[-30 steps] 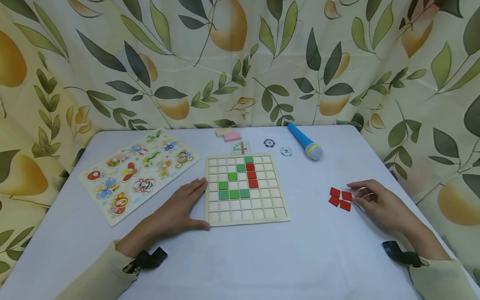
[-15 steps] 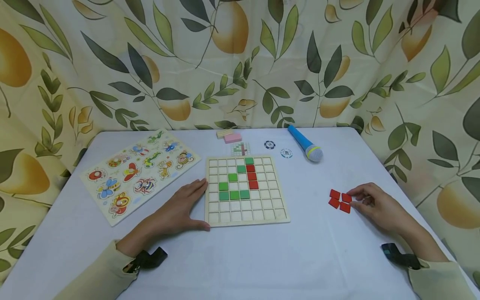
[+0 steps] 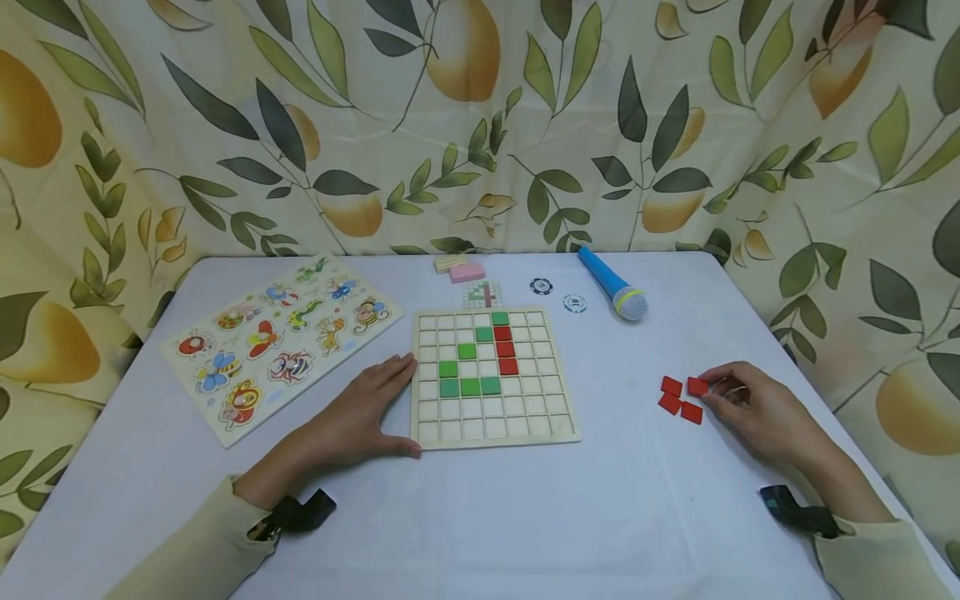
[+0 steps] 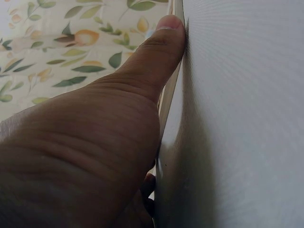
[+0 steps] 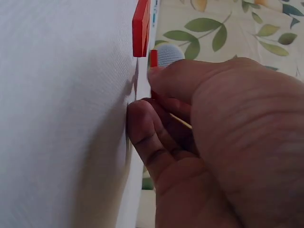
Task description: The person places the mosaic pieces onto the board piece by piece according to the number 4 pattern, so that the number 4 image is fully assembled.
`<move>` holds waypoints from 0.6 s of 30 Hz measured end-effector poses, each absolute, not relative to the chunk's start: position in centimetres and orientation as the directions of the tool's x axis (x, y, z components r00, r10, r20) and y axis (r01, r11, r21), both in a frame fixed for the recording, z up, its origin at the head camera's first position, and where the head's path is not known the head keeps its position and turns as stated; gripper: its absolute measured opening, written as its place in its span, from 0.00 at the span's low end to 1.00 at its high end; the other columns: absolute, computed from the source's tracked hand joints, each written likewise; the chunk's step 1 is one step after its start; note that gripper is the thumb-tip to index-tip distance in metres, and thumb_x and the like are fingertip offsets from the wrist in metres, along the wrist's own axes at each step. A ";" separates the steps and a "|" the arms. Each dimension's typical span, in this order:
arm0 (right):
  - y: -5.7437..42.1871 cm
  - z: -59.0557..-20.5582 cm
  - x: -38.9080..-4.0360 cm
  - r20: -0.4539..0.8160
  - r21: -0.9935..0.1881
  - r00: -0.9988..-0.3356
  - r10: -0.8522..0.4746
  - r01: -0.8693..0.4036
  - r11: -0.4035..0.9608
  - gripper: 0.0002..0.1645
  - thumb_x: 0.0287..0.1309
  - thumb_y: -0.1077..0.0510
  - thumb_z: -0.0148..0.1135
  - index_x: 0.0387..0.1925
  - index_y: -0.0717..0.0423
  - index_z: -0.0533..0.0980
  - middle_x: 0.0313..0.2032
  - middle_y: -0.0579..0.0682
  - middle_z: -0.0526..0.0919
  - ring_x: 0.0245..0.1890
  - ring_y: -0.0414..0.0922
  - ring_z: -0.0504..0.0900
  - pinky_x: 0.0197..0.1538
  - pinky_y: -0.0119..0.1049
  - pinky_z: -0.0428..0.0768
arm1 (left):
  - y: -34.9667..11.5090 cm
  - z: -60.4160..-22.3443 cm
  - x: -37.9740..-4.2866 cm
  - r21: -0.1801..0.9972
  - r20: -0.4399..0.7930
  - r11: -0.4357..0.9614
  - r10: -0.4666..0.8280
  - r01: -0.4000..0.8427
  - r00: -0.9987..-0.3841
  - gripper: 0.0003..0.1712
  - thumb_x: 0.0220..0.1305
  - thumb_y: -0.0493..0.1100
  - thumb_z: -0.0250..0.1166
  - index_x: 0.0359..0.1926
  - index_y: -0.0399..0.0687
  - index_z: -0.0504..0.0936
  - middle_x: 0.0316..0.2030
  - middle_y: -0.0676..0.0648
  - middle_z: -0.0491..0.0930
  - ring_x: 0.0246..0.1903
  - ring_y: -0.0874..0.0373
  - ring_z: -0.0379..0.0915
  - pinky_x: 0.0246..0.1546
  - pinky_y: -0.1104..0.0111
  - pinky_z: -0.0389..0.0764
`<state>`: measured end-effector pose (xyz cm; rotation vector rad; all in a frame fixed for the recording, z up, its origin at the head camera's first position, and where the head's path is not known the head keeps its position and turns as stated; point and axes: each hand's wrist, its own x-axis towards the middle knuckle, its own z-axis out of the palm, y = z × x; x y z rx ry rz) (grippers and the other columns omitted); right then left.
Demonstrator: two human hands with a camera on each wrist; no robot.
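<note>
A wooden grid board [image 3: 495, 432] lies mid-table, with several green tiles [image 3: 470, 387] and a column of 3 red tiles [image 3: 505, 349] in its cells. Along its left edge rests my left hand [image 3: 348, 417], fingers straight at the upper side and thumb at the lower corner. At the right, my right hand [image 3: 757, 408] pinches a red square tile [image 3: 697, 387] between thumb and fingers; the right wrist view shows the thumb against this tile [image 5: 154, 58]. Beside it on the cloth lie 3 more loose red tiles [image 3: 670, 403].
An insect puzzle board [image 3: 292, 325] lies at the left. Behind the grid stand a small pattern card [image 3: 481, 294], a pink block [image 3: 467, 272] and a pale yellow block [image 3: 448, 262]. Two poker chips [image 3: 541, 286] and a blue toy microphone [image 3: 611, 282] lie toward the back right.
My right hand has closed in on the upper right loose red tile, pinched it and shifted it slightly away from the others. My left hand has stayed on the board's edge.
</note>
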<state>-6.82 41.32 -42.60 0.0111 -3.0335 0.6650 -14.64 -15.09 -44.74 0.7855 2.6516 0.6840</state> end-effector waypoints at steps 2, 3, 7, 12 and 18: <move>41.1 -42.3 -6.8 0.035 -0.418 -0.999 0.018 0.002 0.909 0.23 0.66 0.62 0.72 0.59 0.61 0.77 0.49 0.60 0.85 0.46 0.53 0.84 0.38 0.15 0.75 | -15.0 -44.7 -14.7 0.513 -0.144 0.743 0.568 0.430 -0.810 0.75 0.49 0.72 0.81 0.87 0.53 0.49 0.88 0.48 0.45 0.87 0.41 0.40 0.85 0.42 0.53; 41.0 -42.2 -6.8 0.035 -0.421 -0.999 0.020 0.003 0.907 0.22 0.66 0.62 0.72 0.59 0.61 0.77 0.49 0.60 0.85 0.47 0.56 0.84 0.38 0.15 0.75 | -15.0 -44.7 -14.7 0.512 -0.146 0.744 0.567 0.429 -0.811 0.75 0.49 0.72 0.81 0.87 0.53 0.48 0.88 0.48 0.45 0.87 0.41 0.40 0.85 0.42 0.53; 40.4 -41.4 -6.9 0.080 -0.414 -0.997 -0.019 -0.050 0.909 0.20 0.65 0.61 0.74 0.57 0.58 0.79 0.49 0.58 0.87 0.44 0.48 0.84 0.38 0.15 0.77 | -15.0 -44.6 -14.7 0.512 -0.145 0.744 0.567 0.429 -0.811 0.75 0.49 0.72 0.81 0.87 0.53 0.48 0.88 0.48 0.45 0.87 0.41 0.40 0.86 0.42 0.53; 38.8 -40.2 -7.6 0.144 -0.367 -0.982 -0.120 -0.166 0.915 0.21 0.61 0.61 0.77 0.54 0.55 0.80 0.46 0.54 0.87 0.41 0.42 0.84 0.39 0.21 0.83 | -15.1 -44.6 -14.8 0.510 -0.134 0.740 0.572 0.438 -0.810 0.75 0.50 0.72 0.80 0.87 0.51 0.49 0.88 0.47 0.45 0.87 0.41 0.40 0.86 0.43 0.53; 35.7 -38.3 -8.5 0.178 -0.315 -0.950 -0.257 -0.302 0.900 0.22 0.58 0.64 0.79 0.52 0.49 0.82 0.45 0.45 0.87 0.40 0.27 0.79 0.39 0.27 0.87 | -15.1 -44.7 -14.8 0.519 -0.135 0.731 0.582 0.443 -0.802 0.75 0.49 0.73 0.80 0.87 0.51 0.49 0.88 0.47 0.46 0.87 0.42 0.40 0.86 0.43 0.53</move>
